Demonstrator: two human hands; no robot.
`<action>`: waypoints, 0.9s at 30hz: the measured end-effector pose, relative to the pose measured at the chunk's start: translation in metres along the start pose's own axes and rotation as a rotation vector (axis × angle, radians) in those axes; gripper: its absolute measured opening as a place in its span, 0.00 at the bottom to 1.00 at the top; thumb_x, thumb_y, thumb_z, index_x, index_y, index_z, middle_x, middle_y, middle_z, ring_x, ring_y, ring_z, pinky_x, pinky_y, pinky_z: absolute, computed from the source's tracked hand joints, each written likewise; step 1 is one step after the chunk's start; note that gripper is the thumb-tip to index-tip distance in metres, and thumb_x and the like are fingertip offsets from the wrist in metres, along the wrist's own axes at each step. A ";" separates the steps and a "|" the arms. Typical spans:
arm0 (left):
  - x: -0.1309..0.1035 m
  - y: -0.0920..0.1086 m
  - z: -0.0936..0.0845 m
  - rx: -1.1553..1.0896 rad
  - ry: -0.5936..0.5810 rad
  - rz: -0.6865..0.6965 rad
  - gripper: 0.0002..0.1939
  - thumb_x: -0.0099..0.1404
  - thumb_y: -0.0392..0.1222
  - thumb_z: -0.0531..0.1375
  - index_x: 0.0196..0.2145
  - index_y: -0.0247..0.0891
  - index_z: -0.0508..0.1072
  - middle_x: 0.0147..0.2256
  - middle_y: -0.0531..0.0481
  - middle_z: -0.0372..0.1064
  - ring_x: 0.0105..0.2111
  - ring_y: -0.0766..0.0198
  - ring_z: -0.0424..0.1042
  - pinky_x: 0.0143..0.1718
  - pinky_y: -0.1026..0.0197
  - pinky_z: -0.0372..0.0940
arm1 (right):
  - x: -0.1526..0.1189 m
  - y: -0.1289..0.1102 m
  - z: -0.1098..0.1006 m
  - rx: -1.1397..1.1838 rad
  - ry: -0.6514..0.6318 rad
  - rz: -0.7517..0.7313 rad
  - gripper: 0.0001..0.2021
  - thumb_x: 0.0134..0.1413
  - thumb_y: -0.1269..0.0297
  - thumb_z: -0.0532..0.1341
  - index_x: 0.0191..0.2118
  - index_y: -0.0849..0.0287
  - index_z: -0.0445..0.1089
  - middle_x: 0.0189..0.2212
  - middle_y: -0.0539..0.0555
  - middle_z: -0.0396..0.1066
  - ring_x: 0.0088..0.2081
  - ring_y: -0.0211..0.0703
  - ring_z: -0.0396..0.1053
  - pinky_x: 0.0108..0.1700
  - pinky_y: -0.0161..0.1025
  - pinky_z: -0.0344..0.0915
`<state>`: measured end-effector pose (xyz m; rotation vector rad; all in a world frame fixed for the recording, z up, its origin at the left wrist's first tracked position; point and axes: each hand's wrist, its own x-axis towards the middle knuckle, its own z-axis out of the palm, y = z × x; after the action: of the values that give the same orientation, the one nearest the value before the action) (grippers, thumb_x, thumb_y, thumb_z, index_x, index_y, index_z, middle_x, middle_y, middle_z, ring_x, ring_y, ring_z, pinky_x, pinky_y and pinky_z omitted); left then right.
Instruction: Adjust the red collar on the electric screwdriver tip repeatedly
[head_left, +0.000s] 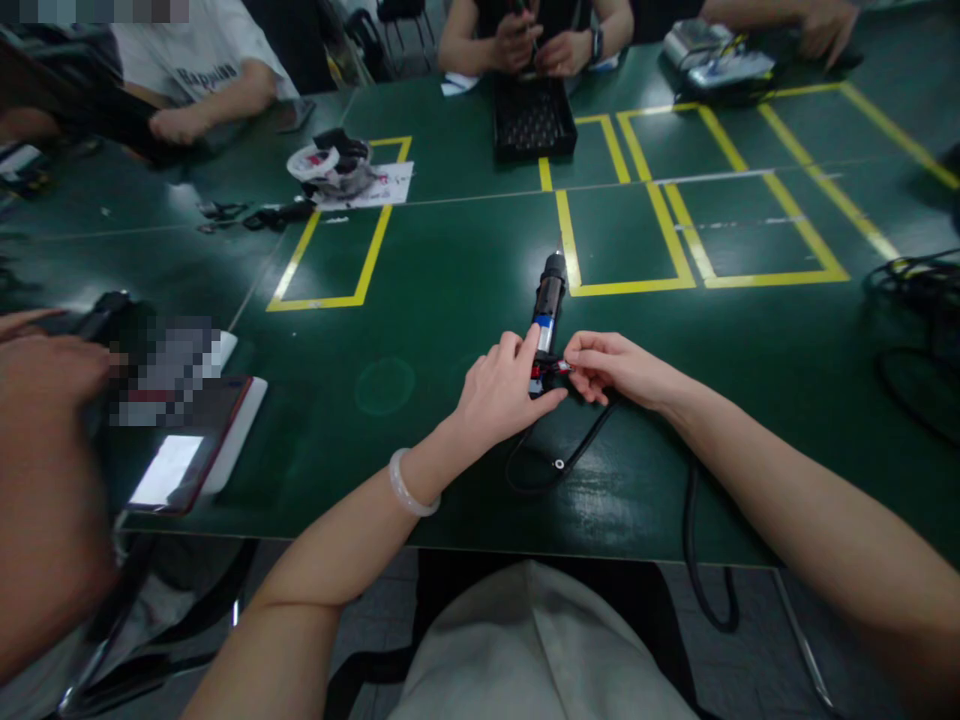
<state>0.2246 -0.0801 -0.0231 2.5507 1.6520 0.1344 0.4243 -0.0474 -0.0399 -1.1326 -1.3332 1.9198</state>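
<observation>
An electric screwdriver (pixel 550 290) with a black nose, a thin metal tip and a blue-and-silver body lies on the green table, its tip pointing away from me. My left hand (pixel 499 385) grips its rear part, index finger stretched along the body and thumb near the back end. Beside it, my right hand (pixel 607 365) pinches a small red-and-black piece (pixel 556 367) at the screwdriver's rear; its exact kind is too small to make out. A black cable (pixel 589 440) loops on the table below my hands, with a small light ring on it.
Yellow tape rectangles (pixel 634 290) mark the table (pixel 450 250). A black tray (pixel 534 120) stands at the far side, before a person's hands. Phones (pixel 191 450) lie at left near another person's arm. Tape rolls (pixel 330 165) sit back left; dark cables (pixel 922 300) bunch at right.
</observation>
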 end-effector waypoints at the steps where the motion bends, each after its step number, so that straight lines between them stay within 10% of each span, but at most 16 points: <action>1: 0.000 0.000 0.000 -0.001 0.002 0.001 0.42 0.67 0.61 0.56 0.69 0.36 0.49 0.49 0.41 0.63 0.45 0.53 0.70 0.40 0.56 0.66 | 0.000 0.000 0.000 0.000 -0.004 -0.001 0.14 0.53 0.56 0.67 0.32 0.58 0.63 0.18 0.46 0.69 0.16 0.33 0.65 0.15 0.27 0.59; 15: 0.000 -0.001 0.000 -0.005 -0.006 -0.004 0.42 0.67 0.62 0.55 0.69 0.36 0.49 0.50 0.41 0.63 0.44 0.54 0.70 0.41 0.56 0.66 | -0.001 -0.001 -0.008 -0.069 -0.209 -0.173 0.15 0.51 0.60 0.72 0.39 0.61 0.69 0.29 0.48 0.71 0.25 0.31 0.69 0.23 0.28 0.69; 27: 0.000 0.002 -0.001 -0.001 -0.021 -0.027 0.43 0.67 0.64 0.56 0.70 0.38 0.48 0.50 0.41 0.62 0.45 0.54 0.70 0.42 0.57 0.66 | -0.001 0.001 -0.011 -0.380 -0.132 -0.256 0.12 0.53 0.64 0.69 0.39 0.58 0.67 0.31 0.51 0.71 0.29 0.37 0.69 0.23 0.31 0.69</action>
<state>0.2263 -0.0813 -0.0213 2.5188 1.6777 0.1059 0.4340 -0.0435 -0.0426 -0.9568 -1.8748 1.6211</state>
